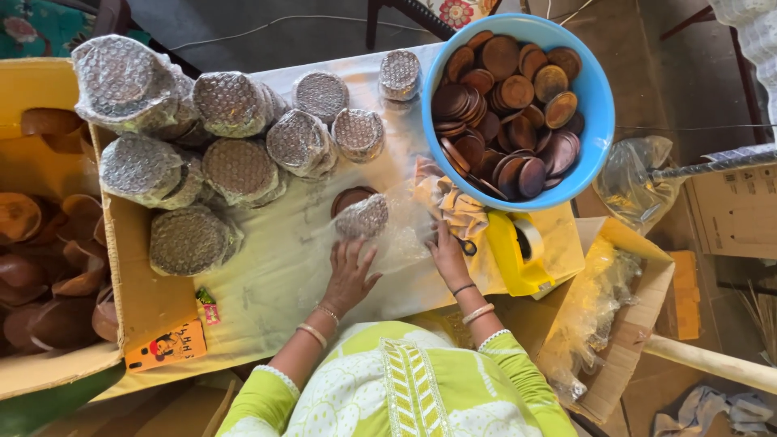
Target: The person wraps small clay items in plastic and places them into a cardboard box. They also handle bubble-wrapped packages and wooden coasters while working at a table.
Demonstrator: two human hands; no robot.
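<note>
At the far left an open cardboard box (48, 243) holds brown clay dishes (32, 275) piled loosely. On its flap lies an orange printed card (166, 346), and just right of it a small green and pink wrapper (207, 303). Across the pale table (267, 283) sit round stacks wrapped in bubble wrap (190, 162), bunched together near the box. In the middle, the left hand (348, 273) lies open, palm down, fingers spread on a clear sheet of bubble wrap (396, 235). On that sheet, just above the fingers, sits a half-wrapped stack of dishes (360, 212). The right hand (447, 252) presses flat on the sheet's right edge, beside a yellow cloth (453, 202). Next comes a yellow tape dispenser (522, 255). Above it a blue bowl (595, 97) is full of brown clay discs (506, 113). At the right edge an open box (639, 324) holds clear plastic (587, 316).
</note>
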